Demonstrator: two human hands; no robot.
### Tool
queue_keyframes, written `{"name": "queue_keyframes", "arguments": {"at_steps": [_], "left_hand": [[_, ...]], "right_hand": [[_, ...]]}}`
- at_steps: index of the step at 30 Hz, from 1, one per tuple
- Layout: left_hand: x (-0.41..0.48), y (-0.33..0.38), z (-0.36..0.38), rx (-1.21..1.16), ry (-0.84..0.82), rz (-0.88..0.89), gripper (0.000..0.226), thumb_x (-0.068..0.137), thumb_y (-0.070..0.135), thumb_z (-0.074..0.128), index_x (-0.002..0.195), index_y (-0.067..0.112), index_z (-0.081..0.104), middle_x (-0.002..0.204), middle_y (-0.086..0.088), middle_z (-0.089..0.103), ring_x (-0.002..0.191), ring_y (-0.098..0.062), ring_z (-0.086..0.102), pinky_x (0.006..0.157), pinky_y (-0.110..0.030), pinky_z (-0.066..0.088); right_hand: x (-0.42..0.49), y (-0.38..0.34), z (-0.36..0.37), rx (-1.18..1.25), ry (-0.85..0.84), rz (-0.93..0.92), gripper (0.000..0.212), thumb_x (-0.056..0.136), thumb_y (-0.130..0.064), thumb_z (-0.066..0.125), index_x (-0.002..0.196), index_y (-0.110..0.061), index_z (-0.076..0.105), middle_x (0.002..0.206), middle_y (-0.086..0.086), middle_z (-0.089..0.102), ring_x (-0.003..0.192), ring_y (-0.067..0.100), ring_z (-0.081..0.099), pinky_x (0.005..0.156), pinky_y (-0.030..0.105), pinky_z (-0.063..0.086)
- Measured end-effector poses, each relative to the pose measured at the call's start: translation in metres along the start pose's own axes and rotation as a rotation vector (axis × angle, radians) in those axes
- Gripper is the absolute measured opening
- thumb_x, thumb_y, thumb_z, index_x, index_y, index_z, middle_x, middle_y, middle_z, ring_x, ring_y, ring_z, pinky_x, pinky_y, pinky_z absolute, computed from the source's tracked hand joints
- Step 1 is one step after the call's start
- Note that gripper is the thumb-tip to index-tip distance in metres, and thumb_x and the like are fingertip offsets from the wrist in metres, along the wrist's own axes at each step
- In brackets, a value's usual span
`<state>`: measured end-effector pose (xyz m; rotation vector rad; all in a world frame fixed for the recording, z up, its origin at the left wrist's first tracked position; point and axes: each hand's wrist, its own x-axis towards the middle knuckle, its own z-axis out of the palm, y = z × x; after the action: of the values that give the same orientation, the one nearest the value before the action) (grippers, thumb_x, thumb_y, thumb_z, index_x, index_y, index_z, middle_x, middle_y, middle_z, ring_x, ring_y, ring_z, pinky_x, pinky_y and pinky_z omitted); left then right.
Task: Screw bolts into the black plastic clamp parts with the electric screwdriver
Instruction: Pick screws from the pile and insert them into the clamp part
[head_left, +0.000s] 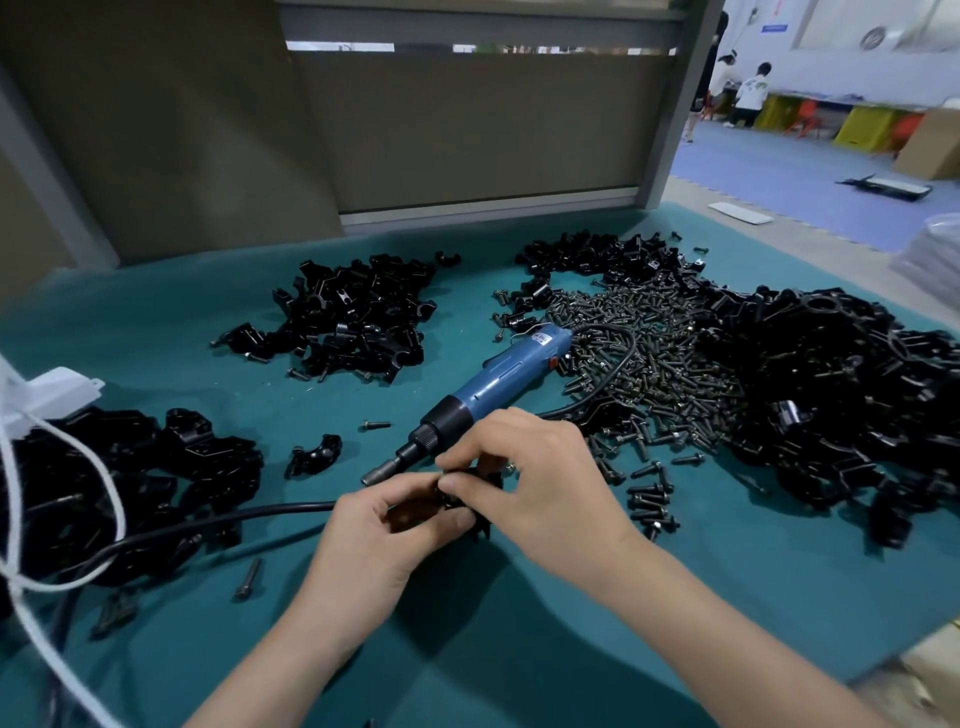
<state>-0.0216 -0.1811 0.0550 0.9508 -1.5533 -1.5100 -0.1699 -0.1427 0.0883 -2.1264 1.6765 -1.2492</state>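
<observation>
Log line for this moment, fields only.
left hand: grips clamp part | right hand: pinches same part | electric screwdriver: lying on mat, unheld | bolt pile: beside screwdriver

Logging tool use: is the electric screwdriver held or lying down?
Lying down: electric screwdriver rests on mat; left hand and right hand hold a clamp part.

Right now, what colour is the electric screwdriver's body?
Blue, with a black front end; the electric screwdriver shows clearly in the head view.

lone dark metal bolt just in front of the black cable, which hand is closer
Left. The left hand is just right of the lone dark metal bolt; the right hand is farther right, beyond the left one.
</observation>
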Motion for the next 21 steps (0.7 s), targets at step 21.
{"name": "queue_keyframes", "arguments": {"at_steps": [21], "left_hand": [[0.000,-0.003,-0.002,0.008,-0.071,0.091,0.033,0.060,0.016,0.077,0.091,0.030,0.077,0.095,0.003,0.075,0.087,-0.007,0.070,0.076,-0.011,0.050]], "right_hand": [[0.009,-0.001,-0.018,0.057,-0.308,0.188,0.010,0.084,-0.018,0.074,0.093,-0.014,0.074,0.091,-0.006,0.051,0.091,0.010,0.049,0.083,0.023,0.038]]}}
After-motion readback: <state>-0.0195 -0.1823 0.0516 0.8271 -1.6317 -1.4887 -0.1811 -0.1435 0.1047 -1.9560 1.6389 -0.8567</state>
